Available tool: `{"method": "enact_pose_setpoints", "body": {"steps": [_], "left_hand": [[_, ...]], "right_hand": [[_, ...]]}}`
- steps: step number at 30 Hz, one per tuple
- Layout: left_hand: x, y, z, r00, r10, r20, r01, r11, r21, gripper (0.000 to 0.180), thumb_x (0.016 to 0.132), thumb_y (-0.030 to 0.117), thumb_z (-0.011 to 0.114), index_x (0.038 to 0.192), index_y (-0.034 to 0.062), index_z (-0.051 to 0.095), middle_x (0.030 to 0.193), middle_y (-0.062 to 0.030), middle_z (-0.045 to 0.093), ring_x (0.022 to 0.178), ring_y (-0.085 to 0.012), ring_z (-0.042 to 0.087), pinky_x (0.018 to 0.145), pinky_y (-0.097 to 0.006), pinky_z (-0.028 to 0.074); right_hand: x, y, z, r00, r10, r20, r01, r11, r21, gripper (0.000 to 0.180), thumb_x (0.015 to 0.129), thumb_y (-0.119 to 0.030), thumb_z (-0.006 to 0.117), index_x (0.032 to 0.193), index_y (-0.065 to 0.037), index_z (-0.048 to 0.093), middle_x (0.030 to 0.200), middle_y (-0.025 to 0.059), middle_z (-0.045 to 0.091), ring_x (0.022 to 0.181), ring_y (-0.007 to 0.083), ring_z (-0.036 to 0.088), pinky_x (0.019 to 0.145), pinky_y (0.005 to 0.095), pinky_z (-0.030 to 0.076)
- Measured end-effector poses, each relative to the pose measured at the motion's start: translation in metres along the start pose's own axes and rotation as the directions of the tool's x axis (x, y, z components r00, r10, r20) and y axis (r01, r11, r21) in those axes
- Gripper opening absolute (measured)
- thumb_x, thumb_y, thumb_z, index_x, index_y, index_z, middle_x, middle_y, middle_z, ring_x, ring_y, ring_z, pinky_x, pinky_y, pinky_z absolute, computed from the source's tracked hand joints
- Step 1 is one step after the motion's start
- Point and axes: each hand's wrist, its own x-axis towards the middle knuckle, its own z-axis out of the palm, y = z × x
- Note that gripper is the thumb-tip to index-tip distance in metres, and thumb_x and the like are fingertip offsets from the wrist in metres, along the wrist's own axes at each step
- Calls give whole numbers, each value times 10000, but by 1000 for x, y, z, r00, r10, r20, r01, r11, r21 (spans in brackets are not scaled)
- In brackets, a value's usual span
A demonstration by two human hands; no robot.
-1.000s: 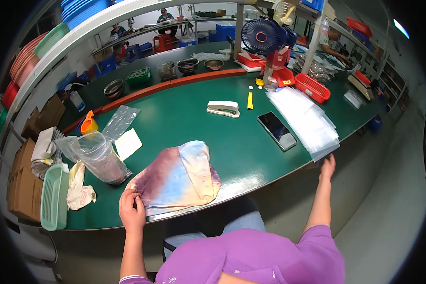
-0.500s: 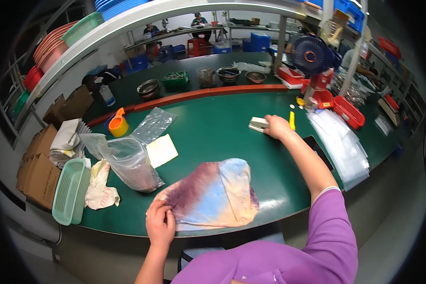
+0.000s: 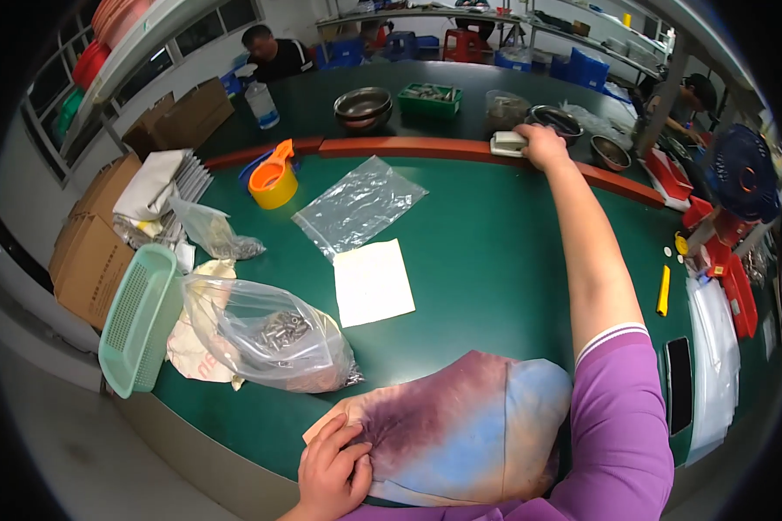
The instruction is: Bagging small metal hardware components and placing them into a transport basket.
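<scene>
At the far red ledge, my right hand (image 3: pixel 545 146) has its fingers around a small white-and-grey stapler-shaped device (image 3: pixel 506 144), which sits at the ledge. My left hand (image 3: pixel 334 464) rests on the left end of a tie-dyed cloth (image 3: pixel 460 425) in purple, blue and peach, its fingers slightly bent and apart. The cloth lies at the near table edge, partly under my right sleeve. Beyond my left hand stands an open see-through bag (image 3: pixel 278 339) with small metal parts in it. A pale yellow sheet (image 3: pixel 374 282) and a flat see-through bag (image 3: pixel 360 207) lie farther back.
Left: a green basket (image 3: pixel 139 321), a printed cloth (image 3: pixel 202 339), a smaller filled bag (image 3: pixel 217 227) and an orange-yellow tape roll (image 3: pixel 273 185). Behind the red ledge (image 3: pixel 408 148): metal bowls (image 3: pixel 362 106) and a green tray (image 3: pixel 430 102). Right: a phone (image 3: pixel 679 382), a yellow cutter (image 3: pixel 663 291) and plastic sheets (image 3: pixel 712 373).
My right hand has carried the device from the right part of the green table to the far red ledge. The view has swung leftward; my left hand stays on the cloth.
</scene>
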Motion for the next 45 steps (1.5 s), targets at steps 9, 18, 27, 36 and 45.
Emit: {"method": "enact_pose_setpoints", "body": {"steps": [9, 18, 27, 36, 45], "left_hand": [[0, -6, -1, 1000, 6, 4, -6, 999, -46, 162, 631, 53, 616, 793, 58, 608, 972, -84, 578, 990, -280, 535, 792, -347, 424], [-6, -11, 6, 992, 40, -122, -50, 996, -77, 120, 687, 67, 598, 804, 49, 585, 974, -94, 563, 1036, -286, 502, 811, -369, 415], [-10, -14, 12, 969, 78, -236, -111, 986, -127, 91, 685, 55, 573, 772, 27, 565, 915, -118, 556, 982, -312, 510, 814, -385, 413], [-7, -13, 19, 952, 109, -285, -151, 980, -129, 64, 701, 62, 554, 750, 21, 550, 908, -117, 554, 1008, -305, 498, 840, -390, 396], [-8, -17, 21, 951, 102, -290, -141, 983, -116, 65, 705, 75, 552, 740, 23, 566, 875, -111, 568, 953, -291, 519, 818, -381, 407]], "right_hand": [[-51, -86, 6, 706, -528, -472, 656, 739, 154, 350, 658, -68, 585, 1006, -51, 544, 1010, 122, 531, 977, 285, 501, 840, 370, 422], [-136, -242, 35, 752, -658, 34, 631, 734, 251, 541, 733, -417, 557, 1212, -187, 456, 1265, 124, 395, 1173, 306, 368, 959, 451, 296], [-158, -163, -26, 881, -331, -338, 425, 868, 257, 147, 721, -149, 479, 752, -59, 591, 841, 115, 584, 807, 299, 558, 719, 404, 454], [-228, -67, -65, 815, -517, -261, 518, 852, -71, 289, 667, -10, 538, 949, -58, 580, 1037, 136, 544, 1014, 307, 485, 851, 374, 409], [-269, -243, -85, 957, -281, -69, 160, 316, 935, 539, 755, -197, 648, 1213, -34, 413, 1059, 85, 542, 928, 148, 517, 830, 276, 404]]}}
